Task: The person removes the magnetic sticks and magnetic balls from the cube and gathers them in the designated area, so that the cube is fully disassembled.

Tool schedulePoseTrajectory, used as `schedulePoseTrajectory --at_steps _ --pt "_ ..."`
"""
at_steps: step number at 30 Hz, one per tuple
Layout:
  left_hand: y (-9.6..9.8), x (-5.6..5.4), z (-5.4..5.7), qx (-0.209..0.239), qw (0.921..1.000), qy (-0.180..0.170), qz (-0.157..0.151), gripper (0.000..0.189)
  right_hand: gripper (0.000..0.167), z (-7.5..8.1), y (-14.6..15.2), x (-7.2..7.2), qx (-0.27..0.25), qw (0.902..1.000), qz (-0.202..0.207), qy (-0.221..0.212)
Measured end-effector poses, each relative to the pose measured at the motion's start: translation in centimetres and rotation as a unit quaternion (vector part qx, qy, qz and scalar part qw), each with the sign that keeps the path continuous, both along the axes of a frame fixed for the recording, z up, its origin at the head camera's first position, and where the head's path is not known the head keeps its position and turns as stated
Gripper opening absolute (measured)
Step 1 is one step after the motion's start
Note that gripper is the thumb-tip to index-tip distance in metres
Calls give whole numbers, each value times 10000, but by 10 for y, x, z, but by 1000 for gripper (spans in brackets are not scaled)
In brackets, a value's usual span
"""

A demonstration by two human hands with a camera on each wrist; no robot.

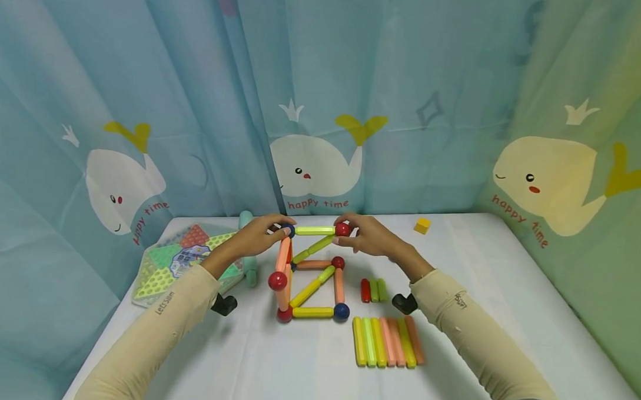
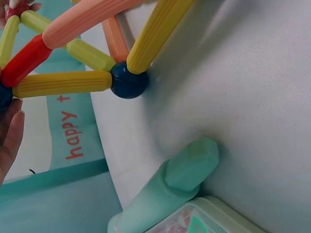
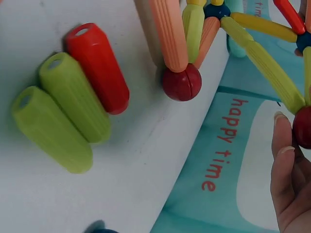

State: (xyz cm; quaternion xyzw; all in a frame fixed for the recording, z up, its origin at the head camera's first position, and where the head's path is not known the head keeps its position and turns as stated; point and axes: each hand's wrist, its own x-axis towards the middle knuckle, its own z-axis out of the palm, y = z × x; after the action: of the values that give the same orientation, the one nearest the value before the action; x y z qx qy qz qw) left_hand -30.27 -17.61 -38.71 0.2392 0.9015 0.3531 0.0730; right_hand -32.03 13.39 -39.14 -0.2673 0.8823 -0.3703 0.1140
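Pinching a blue ball [image 1: 287,230], the left hand [image 1: 257,236] is holding an upper corner of the rod frame [image 1: 313,312], which is standing on the table [image 1: 272,369]. The right hand [image 1: 371,235] is seemingly gripping a red ball [image 1: 343,229]; a lime rod [image 1: 315,230] is linking both balls.

Clear plastic box [image 1: 162,256] with patterned lid rests on white table [image 1: 224,367]. Teal cylinder [image 1: 250,263] lies just right of box; yellow block [image 1: 422,226], well right of box. Whale-printed curtain [image 1: 197,90] hangs behind box.
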Motion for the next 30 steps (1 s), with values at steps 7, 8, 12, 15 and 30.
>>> schedulePoseTrajectory --at_steps 7,8,12,15,30 --pt "-1 -1 -2 68 9999 0 -83 38 25 -2 -8 -5 -39 9994 340 -7" --pt "-1 -1 -2 70 9999 4 -86 38 24 -3 -9 -5 -19 9993 385 -17" --pt "-1 0 -1 59 9999 49 -126 37 21 -5 -12 -7 53 9988 473 -56" --pt "-2 0 -1 58 9998 66 -150 36 20 -5 -13 -8 78 9987 491 -59" --pt "-1 2 0 60 9998 67 -153 36 17 -12 -12 -10 -425 9971 503 -382"
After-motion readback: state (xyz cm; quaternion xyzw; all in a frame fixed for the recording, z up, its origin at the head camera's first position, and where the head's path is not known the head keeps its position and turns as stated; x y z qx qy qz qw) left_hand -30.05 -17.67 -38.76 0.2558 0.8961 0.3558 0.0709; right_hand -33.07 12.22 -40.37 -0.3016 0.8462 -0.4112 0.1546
